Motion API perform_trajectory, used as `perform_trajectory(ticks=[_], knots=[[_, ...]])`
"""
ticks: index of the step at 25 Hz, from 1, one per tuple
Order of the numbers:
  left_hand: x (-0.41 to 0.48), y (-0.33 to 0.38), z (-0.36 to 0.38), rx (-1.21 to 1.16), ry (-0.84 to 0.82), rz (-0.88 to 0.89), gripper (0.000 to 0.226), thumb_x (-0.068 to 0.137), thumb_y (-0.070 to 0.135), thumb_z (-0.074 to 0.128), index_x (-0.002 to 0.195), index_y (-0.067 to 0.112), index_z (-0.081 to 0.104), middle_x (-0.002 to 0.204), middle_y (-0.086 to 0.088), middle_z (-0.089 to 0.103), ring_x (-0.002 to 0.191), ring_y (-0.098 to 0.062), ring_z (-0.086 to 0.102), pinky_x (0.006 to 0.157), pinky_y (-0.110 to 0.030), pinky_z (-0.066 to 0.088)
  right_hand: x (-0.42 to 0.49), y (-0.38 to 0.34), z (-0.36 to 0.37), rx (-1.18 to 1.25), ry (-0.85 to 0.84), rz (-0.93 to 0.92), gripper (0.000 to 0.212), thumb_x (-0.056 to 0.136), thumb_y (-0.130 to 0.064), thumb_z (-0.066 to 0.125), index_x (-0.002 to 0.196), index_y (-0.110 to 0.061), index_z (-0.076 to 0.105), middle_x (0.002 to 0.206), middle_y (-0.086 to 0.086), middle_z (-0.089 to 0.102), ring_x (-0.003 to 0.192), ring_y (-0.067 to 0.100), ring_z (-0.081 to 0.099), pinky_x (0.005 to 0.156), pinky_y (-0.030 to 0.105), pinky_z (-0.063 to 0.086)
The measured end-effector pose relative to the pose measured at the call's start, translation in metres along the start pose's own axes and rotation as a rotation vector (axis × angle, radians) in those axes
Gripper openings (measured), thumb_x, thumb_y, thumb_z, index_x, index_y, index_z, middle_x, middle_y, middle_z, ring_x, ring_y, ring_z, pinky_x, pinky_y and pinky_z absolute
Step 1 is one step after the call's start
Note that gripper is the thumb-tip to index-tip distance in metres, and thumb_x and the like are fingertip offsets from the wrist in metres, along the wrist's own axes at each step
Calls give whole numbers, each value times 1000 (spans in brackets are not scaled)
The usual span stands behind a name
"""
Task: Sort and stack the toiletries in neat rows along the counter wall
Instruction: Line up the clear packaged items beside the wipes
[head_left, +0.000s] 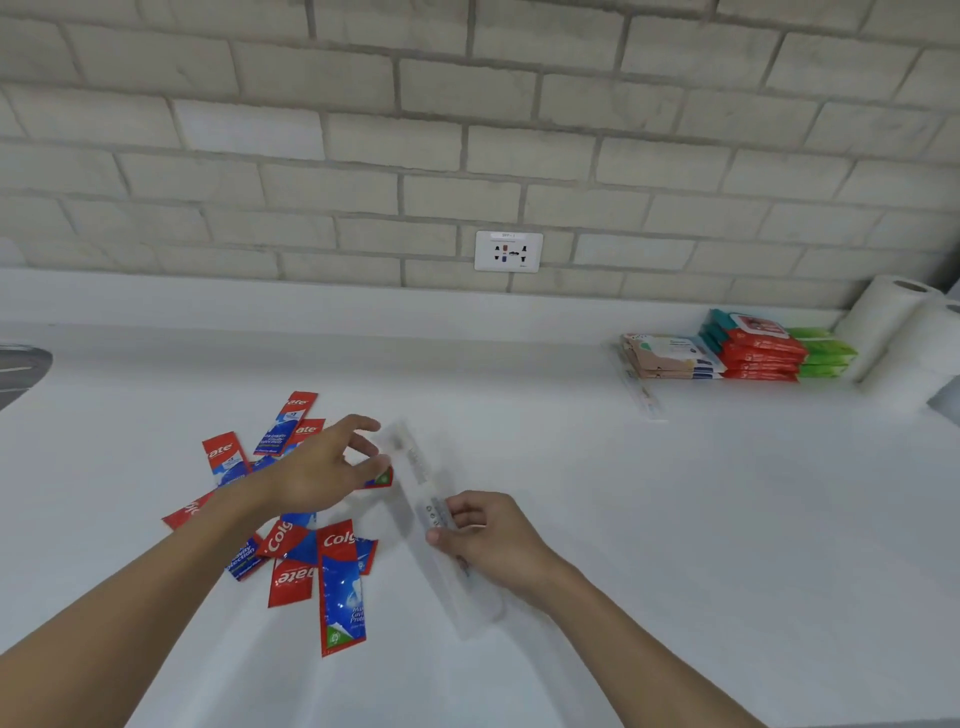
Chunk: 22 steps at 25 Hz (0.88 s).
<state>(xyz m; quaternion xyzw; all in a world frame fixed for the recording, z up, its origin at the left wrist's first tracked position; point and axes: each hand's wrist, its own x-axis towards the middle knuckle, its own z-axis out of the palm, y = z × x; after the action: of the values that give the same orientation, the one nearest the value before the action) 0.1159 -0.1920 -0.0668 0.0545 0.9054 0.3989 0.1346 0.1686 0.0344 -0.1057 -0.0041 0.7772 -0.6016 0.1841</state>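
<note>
Mid-frame, the right hand (488, 535) is pinching a clear slim packet (415, 467) (blurred) by its middle. The left hand (317, 473) is hovering, fingers loosely spread, over scattered toothpaste sachets (340, 587) at lower left.

Right grip (488, 535) holds a clear packet (415, 467) over the white counter (675, 519).
The packet is motion-blurred and runs diagonally, far end up-left. The left grip (322, 467) is at that far end with thumb and forefinger apart; contact can't be told. Red-blue toothpaste sachets (311, 561) lie scattered under and beside the left forearm. Against the brick wall (467, 130), far right, left to right: beige packs (670, 356), red-teal packs (753, 348), green packs (826, 353), paper rolls (893, 332). A second clear packet (641, 389) lies just in front of the beige stack. There is a wall socket (508, 251) at centre.
</note>
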Motion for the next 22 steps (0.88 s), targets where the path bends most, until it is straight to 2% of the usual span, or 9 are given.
perform_trajectory(ticks=[4,7,9,11,12,14,16,19,22], knots=[[5,20,24,-201,-84,-1,27,93,25,60,119,23,55,109,0,65,86,-19,71,74,-35,58,4,-7,-21,139,53,-11,26,81,-15,78,104,-6,68,93,7,67,70,14,64,62,22,52],[7,37,43,-232,-258,11,22,87,24,68,108,17,66,101,-5,71,87,-19,72,78,-38,60,11,-13,-36,242,92,-18,27,81,-15,79,103,-6,67,96,13,68,80,23,67,75,34,59],[11,48,55,-263,-338,18,33,81,32,74,103,8,68,95,-9,72,86,-20,72,77,-35,59,16,-18,-48,325,99,-28,26,82,-13,77,103,-3,65,91,14,70,78,27,68,80,39,58],[17,58,66,-291,-336,49,49,76,45,76,98,2,67,84,-10,65,80,-19,67,73,-30,57,21,-21,-61,389,109,-26,26,83,-13,76,103,-1,64,91,17,71,77,29,69,81,39,59],[21,61,70,-305,-316,68,50,76,48,76,94,2,68,80,-9,61,76,-19,62,70,-30,55,24,-22,-66,414,117,-21,26,84,-14,75,103,-1,63,92,18,72,78,29,69,80,38,59],[31,72,78,-334,-278,96,34,80,43,74,83,9,71,73,-5,57,69,-16,55,64,-30,48,32,-21,-80,437,137,-13,22,86,-15,73,102,-3,63,94,19,72,80,29,70,76,35,58],[41,81,81,-336,-267,110,23,85,36,71,84,13,73,72,0,58,66,-14,52,62,-29,42,42,-22,-98,441,156,-12,17,88,-18,71,98,-6,63,92,16,73,80,27,70,73,31,56],[56,93,84,-326,-300,107,21,87,33,69,89,12,73,74,3,62,65,-14,53,62,-29,41,61,-29,-133,504,215,-4,14,89,-19,70,96,-8,64,90,12,70,77,25,64,67,29,54],[72,102,87,-297,-307,100,20,88,36,68,89,16,74,69,13,61,62,-11,51,61,-25,40,79,-39,-169,575,253,-16,8,90,-14,68,95,-8,66,86,10,70,70,21,63,65,29,53]])
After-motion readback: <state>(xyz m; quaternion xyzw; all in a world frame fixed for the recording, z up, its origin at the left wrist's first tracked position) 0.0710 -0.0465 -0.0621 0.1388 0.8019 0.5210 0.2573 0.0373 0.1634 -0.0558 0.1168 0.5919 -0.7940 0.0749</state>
